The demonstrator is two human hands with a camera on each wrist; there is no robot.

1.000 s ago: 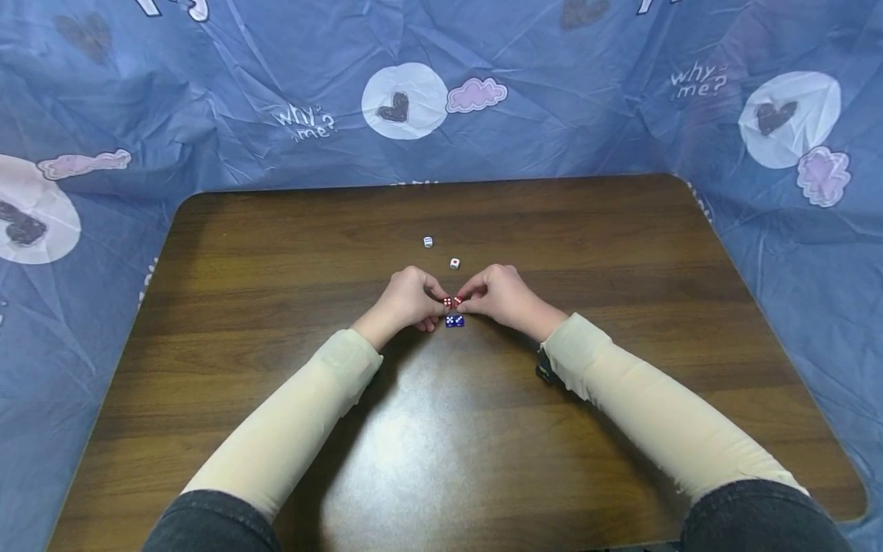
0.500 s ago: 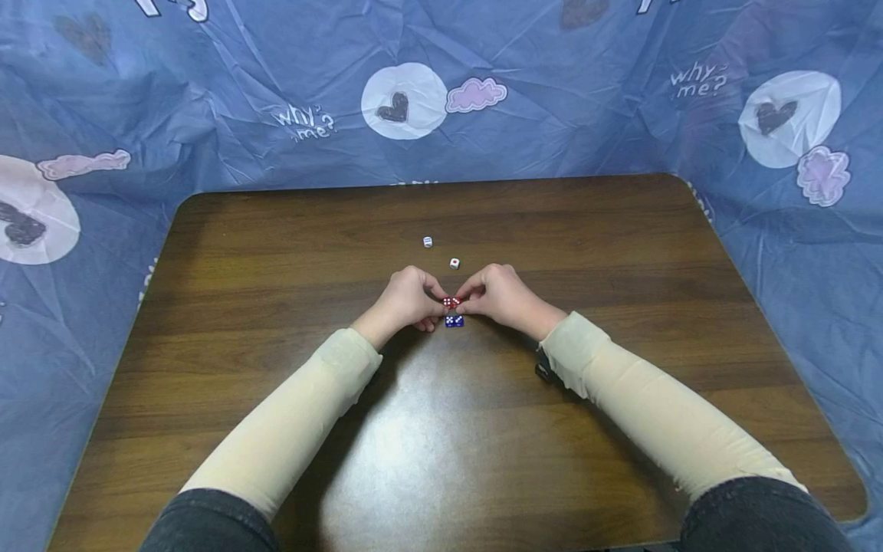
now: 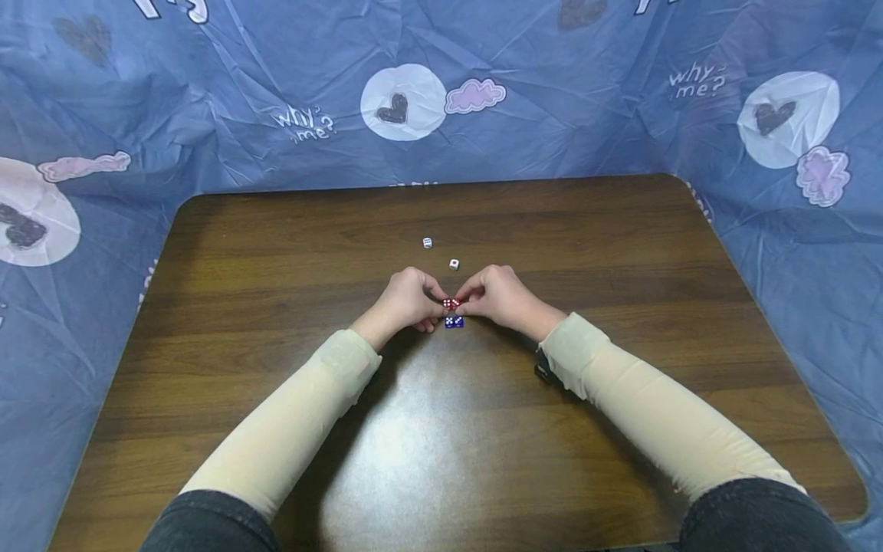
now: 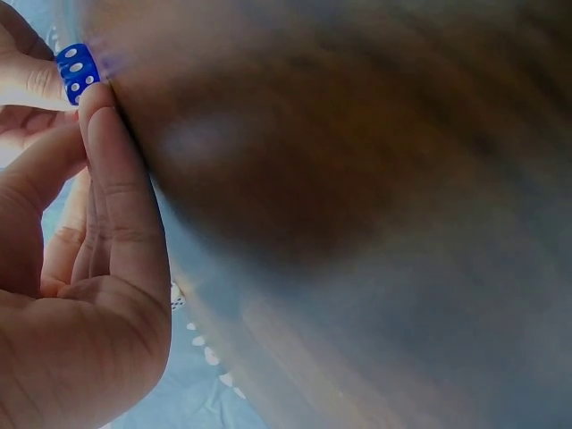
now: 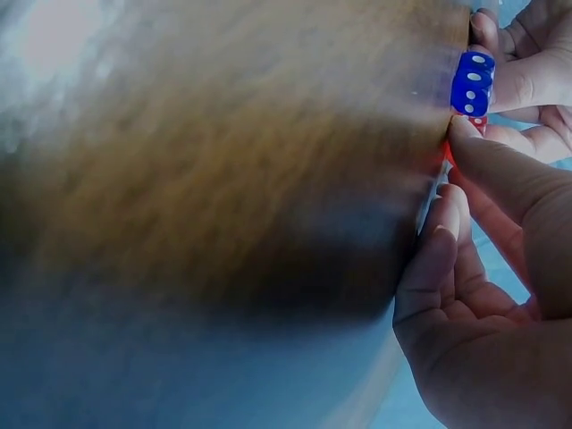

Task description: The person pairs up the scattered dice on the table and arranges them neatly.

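Note:
Two red dice stand side by side at the middle of the table in the head view. My left hand [image 3: 410,297] pinches the left red die [image 3: 446,303] between thumb and forefinger. From the other side my right hand [image 3: 502,299] pinches the right red die [image 3: 456,304], with the two dice face to face. Just on the near side of them lies a pair of blue dice [image 3: 454,322], also side by side. In the right wrist view the blue dice [image 5: 472,82] partly cover the red ones; the left wrist view shows blue dice [image 4: 77,73] beside the fingertips.
Beyond the hands lie two white dice, the nearer one [image 3: 454,264] with a red dot on top and the farther one [image 3: 428,243] to its left. The brown wooden table [image 3: 276,253] meets a blue patterned cloth [image 3: 538,138] at its back edge.
The right red die, earlier turned at an angle with a small gap, has come flush against the left one. Hands, blue dice and white dice stay practically in place.

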